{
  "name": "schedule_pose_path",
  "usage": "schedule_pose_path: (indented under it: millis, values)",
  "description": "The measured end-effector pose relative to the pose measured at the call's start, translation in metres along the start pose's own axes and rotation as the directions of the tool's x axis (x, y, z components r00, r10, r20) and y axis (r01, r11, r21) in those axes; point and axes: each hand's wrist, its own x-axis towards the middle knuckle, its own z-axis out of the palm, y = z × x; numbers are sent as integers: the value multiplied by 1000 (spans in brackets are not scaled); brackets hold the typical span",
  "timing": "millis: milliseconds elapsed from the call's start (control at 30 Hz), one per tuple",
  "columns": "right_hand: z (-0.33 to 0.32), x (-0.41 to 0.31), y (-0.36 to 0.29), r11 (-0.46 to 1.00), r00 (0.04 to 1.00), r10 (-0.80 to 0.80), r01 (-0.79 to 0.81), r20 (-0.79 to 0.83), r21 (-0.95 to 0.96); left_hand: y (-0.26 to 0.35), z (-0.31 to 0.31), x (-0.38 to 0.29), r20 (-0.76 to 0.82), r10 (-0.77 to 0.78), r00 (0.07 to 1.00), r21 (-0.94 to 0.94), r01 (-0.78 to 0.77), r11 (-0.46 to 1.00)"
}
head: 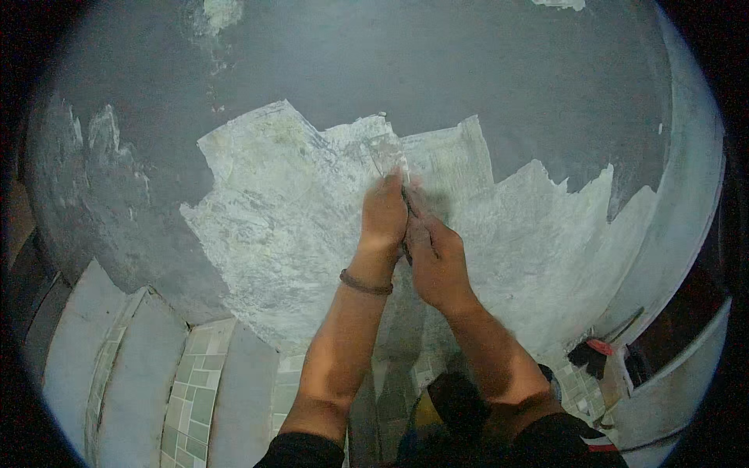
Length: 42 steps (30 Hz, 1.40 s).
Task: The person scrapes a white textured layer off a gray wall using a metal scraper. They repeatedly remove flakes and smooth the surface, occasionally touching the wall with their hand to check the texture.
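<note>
My left hand [383, 213], with a dark band on its wrist, is closed around a scraper. My right hand [437, 251] grips the same tool from the other side, lower down. Between the hands shows a little of its dark handle. The scraper blade [388, 153] lies against a pale, ragged-edged patch [281, 228] of the wall, just below the patch's upper border; the blade looks blurred. Above and around this patch spreads the grey wall surface [468, 64]. Most of the handle is hidden by my fingers.
Steps with tiled treads [196, 386] descend at the lower left. A dark broom head [588, 355] with a red part is at the lower right, beside a pale wall edge [684, 205]. Small pale spots [222, 14] mark the upper wall.
</note>
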Motion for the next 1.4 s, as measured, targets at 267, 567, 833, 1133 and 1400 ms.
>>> schedule_pose_path:
  millis: [267,567,833,1133,1400]
  values:
    - [1,5,3,998,998,57,-56,35,-17,9,0,6,57,146,988,-85,-141,986]
    - [0,9,5,998,998,44,-41,49,-43,34,2,-6,83,-42,996,-160,55,986]
    - [-1,9,5,997,999,-3,5,33,-76,32,5,-9,81,-25,996,-284,47,958]
    - [-2,12,2,996,1000,2,0,26,-86,29,3,-2,50,-13,999,-216,24,976]
    - [-5,-29,20,977,995,95,-88,31,-195,4,14,-47,34,-159,987,-93,161,982]
